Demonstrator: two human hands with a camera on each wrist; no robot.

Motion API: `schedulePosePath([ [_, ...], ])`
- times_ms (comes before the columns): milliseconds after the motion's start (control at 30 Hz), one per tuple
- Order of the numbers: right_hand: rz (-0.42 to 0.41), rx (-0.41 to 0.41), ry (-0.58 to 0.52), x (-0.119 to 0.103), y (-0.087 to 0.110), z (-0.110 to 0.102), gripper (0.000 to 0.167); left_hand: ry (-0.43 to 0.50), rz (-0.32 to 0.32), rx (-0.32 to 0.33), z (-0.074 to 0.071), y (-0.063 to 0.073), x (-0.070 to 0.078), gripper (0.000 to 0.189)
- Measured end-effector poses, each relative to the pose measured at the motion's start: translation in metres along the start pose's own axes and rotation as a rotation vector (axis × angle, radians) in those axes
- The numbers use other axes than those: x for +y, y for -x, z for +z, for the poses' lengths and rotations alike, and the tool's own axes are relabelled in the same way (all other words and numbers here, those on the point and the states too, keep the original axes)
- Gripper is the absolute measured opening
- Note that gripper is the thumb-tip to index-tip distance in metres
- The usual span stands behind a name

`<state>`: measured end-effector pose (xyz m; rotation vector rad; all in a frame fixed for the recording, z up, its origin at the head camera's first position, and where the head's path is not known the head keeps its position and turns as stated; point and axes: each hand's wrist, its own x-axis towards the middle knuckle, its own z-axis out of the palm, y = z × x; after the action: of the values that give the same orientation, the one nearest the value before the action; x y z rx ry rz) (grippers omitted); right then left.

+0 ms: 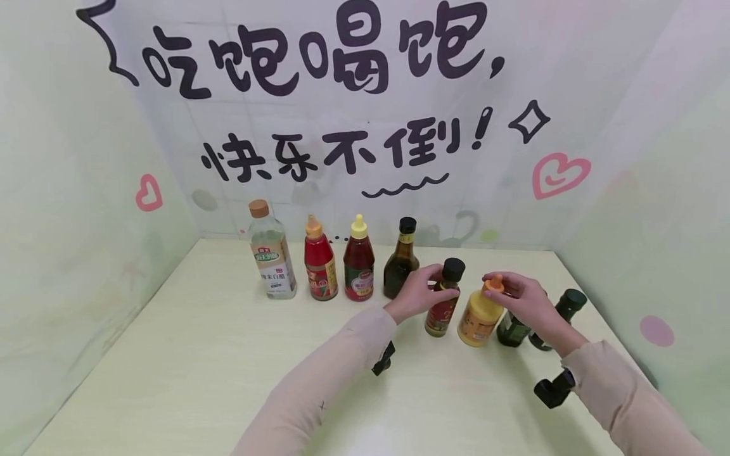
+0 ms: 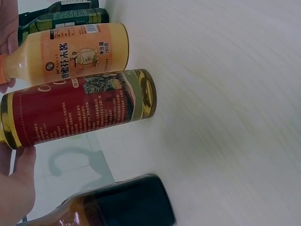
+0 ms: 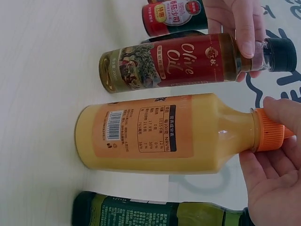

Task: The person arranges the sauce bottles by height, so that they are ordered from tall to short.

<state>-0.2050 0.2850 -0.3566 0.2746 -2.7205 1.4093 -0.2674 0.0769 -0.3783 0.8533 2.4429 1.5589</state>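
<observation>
My left hand (image 1: 415,292) grips the neck of an olive oil bottle (image 3: 188,66), which has a red label and a black cap. To its right, my right hand (image 1: 526,303) pinches the orange cap of a yellow honey mustard squeeze bottle (image 3: 207,136) between thumb and fingers. Both bottles are upright and side by side, the mustard close to the olive oil. Just left of my left hand is a dark brown sauce bottle (image 1: 399,266) with a black cap. Beyond the mustard, partly hidden by my right hand and arm, are a green bottle (image 1: 511,330) and a dark green-capped bottle (image 1: 570,304).
Farther left on the pale table (image 1: 188,354) stand a clear white vinegar bottle (image 1: 272,266), a red sauce bottle (image 1: 320,269) with an orange tip, and a ketchup bottle (image 1: 358,269) with a yellow tip. A printed wall (image 1: 319,202) rises behind the row, with side walls left and right.
</observation>
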Motion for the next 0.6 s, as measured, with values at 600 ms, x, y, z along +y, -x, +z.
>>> schedulePosePath([
  [600, -0.004, 0.025, 0.029, 0.0038, 0.0026, 0.0003, 0.045, 0.181, -0.012, 0.056, 0.0079, 0.0009, -0.0075, 0.032],
])
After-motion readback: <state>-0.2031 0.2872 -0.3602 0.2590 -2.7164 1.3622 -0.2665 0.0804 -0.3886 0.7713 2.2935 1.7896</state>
